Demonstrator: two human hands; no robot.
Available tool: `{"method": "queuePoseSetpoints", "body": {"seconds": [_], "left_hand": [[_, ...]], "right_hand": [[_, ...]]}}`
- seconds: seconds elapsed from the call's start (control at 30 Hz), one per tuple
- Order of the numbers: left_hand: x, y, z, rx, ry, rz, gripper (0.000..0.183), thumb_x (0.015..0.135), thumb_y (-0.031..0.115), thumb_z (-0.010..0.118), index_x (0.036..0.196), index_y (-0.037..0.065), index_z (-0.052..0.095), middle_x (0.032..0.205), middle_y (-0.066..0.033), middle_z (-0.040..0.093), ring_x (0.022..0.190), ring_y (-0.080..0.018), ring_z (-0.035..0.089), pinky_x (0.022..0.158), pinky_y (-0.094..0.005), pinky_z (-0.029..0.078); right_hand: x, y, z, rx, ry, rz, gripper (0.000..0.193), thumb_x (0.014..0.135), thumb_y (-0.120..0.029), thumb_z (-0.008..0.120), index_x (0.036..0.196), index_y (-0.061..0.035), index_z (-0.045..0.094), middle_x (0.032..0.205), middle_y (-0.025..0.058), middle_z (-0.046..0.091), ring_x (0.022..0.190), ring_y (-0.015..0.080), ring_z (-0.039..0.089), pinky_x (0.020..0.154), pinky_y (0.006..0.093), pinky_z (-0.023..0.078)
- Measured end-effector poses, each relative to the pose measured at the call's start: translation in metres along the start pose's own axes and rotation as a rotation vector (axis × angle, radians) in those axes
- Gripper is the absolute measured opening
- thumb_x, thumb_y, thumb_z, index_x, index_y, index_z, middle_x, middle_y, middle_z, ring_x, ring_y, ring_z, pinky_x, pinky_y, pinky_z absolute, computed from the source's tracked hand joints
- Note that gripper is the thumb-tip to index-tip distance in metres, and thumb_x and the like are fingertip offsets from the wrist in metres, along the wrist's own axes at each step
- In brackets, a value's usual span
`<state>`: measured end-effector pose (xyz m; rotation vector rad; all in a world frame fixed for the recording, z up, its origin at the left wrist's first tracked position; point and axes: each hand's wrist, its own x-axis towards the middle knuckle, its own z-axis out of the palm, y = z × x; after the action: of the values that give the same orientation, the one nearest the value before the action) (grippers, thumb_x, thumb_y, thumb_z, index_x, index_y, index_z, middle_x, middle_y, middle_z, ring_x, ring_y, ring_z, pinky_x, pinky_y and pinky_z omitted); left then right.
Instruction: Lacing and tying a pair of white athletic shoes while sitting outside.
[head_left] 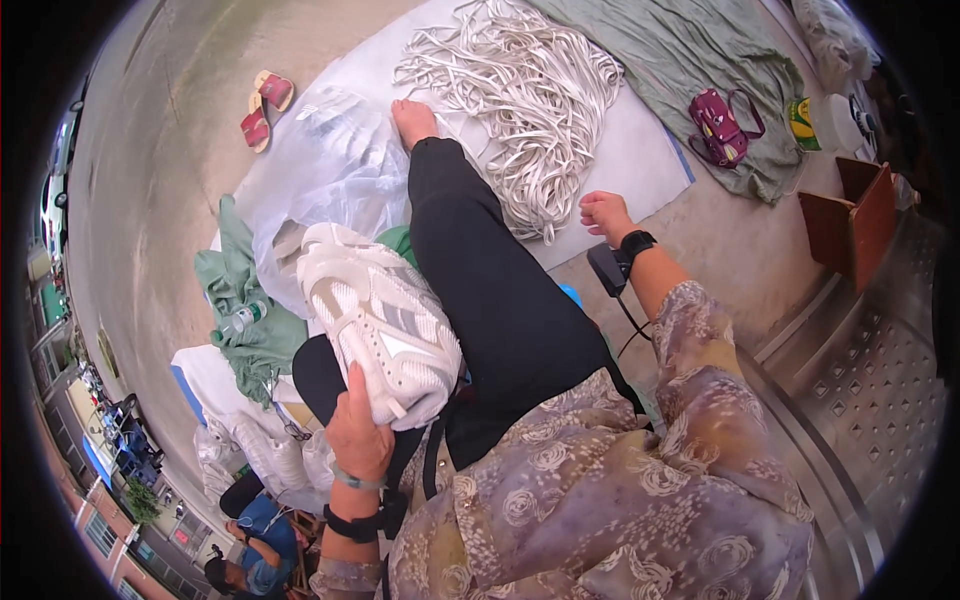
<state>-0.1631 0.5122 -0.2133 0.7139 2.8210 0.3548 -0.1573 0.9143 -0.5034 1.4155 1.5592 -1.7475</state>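
A white sneaker [385,325] with grey side stripes lies tilted over my left thigh. My left hand [360,425] grips it near the opening, thumb on the upper. Small round eyelets show along the upper, with no lace in those I can see. My right hand [606,217] is raised apart from the shoe, to the right of my leg, with its fingers curled in. What it holds, if anything, is hidden. Just beyond it, a big tangled heap of white shoelaces [530,110] spreads over a white sheet [635,165].
A clear plastic bag [345,165] holding pale shoes lies left of my bare foot [413,122]. Red sandals [262,110], a bottle [240,320] on green cloth, and more white shoes [270,450] are at the left. A maroon bag [722,130] and brown box [850,220] are right.
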Motion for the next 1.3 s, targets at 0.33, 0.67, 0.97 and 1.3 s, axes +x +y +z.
{"method": "queuePoseSetpoints", "body": {"seconds": [0.33,0.67,0.97,1.3], "left_hand": [[-0.001,-0.008,0.002,-0.031,-0.109,0.034,0.063,0.071,0.003,0.060,0.127,-0.007,0.033,0.082,-0.0210,0.055,0.064,-0.0378,0.056,0.053,-0.0419,0.047],[-0.008,-0.010,0.019,-0.034,-0.117,0.082,0.068,0.072,0.008,0.064,0.128,-0.009,0.029,0.083,-0.0223,0.054,0.062,-0.0371,0.055,0.052,-0.0421,0.046],[-0.002,-0.004,0.017,-0.015,0.020,0.181,0.069,0.069,0.005,0.060,0.130,-0.008,0.031,0.077,-0.0192,0.054,0.061,-0.0361,0.055,0.052,-0.0441,0.044],[0.007,0.018,-0.054,-0.169,-0.207,0.293,0.042,0.082,0.020,0.059,0.117,-0.002,0.052,0.075,-0.0093,0.062,0.061,-0.0206,0.058,0.056,-0.0341,0.048]], "right_hand": [[0.041,0.033,0.065,-0.511,0.089,-0.341,0.015,0.069,-0.017,0.064,0.081,-0.0079,0.063,0.076,0.0101,0.062,0.073,0.0251,0.060,0.067,0.0352,0.048],[0.028,0.034,0.048,-0.348,-0.010,-0.276,0.015,0.074,-0.021,0.064,0.078,-0.0064,0.063,0.073,0.0076,0.062,0.071,0.0181,0.059,0.063,0.0318,0.046],[-0.049,-0.028,-0.020,0.087,-0.026,-0.313,0.011,0.081,-0.020,0.064,0.076,-0.0121,0.057,0.074,-0.0025,0.057,0.069,0.0072,0.051,0.061,0.0231,0.043],[-0.272,-0.135,-0.030,0.129,-0.284,-1.075,0.020,0.085,-0.018,0.060,0.073,-0.0044,0.052,0.067,-0.0015,0.051,0.061,0.0044,0.043,0.054,0.0224,0.038]]}}
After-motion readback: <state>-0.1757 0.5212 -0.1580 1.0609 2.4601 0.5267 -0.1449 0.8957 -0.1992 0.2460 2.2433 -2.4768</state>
